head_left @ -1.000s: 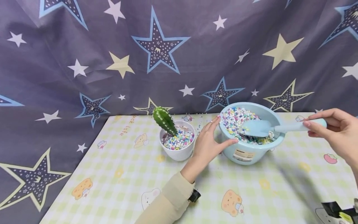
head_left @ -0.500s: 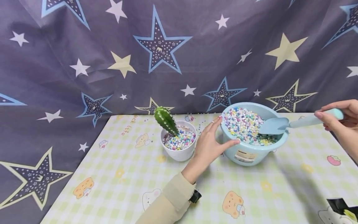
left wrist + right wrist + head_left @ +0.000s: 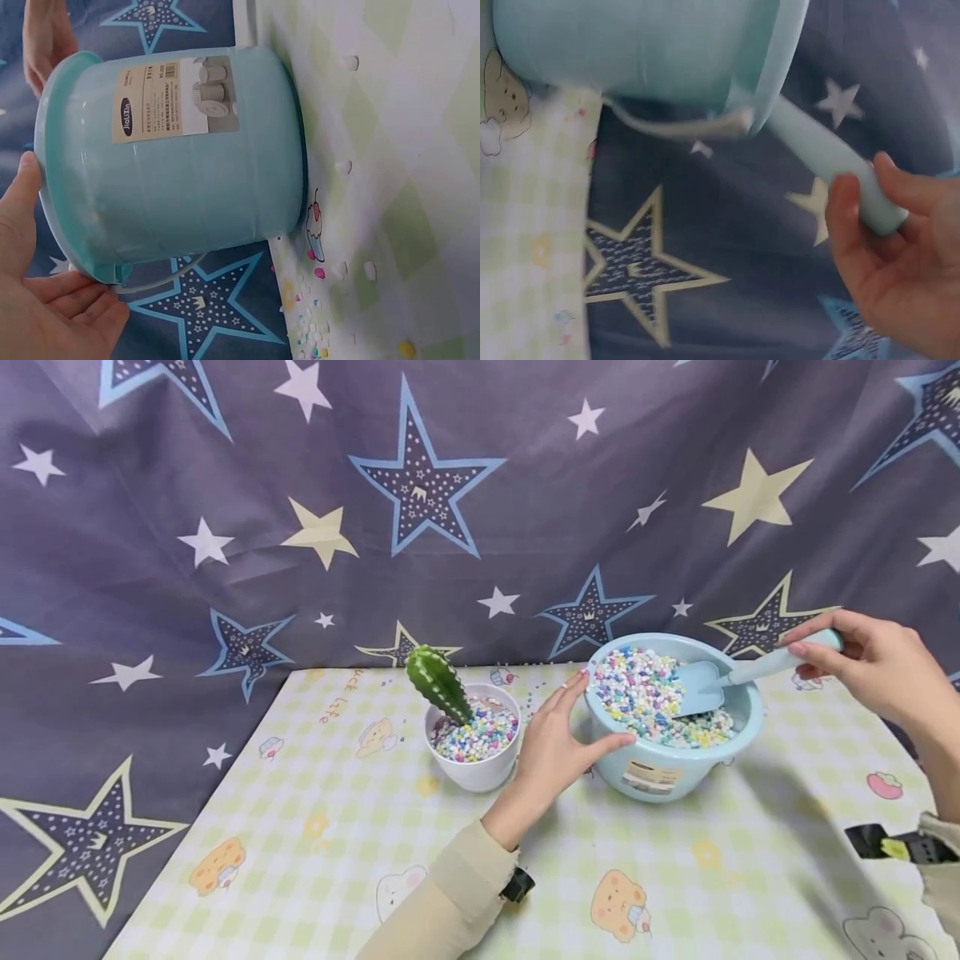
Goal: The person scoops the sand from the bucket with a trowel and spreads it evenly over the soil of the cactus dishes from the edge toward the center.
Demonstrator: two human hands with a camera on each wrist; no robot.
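Observation:
A light blue bucket (image 3: 618, 777) stands on the table, holding small multicoloured pebbles (image 3: 637, 689). My left hand (image 3: 553, 747) rests against its left side near the rim, thumb and fingers spread and fairly straight. At the right, my right hand (image 3: 885, 664) grips the end of the handle of a light blue shovel (image 3: 700, 687). The shovel slants down into the bucket, its blade against the pebbles; the blade's tip is hidden. The right wrist view shows thumb and fingers around the handle (image 3: 825, 150).
Left of the bucket, close to my left hand, a white pot (image 3: 476, 775) holds a leaning green cactus (image 3: 438, 683) and similar pebbles. Stray pebbles (image 3: 307, 322) lie on the checked tablecloth (image 3: 315, 877). A starry curtain (image 3: 247, 560) hangs behind.
My right hand first drew the shovel to the right, then brought it back left, with the handle now raised more steeply. The left hand stays at the bucket.

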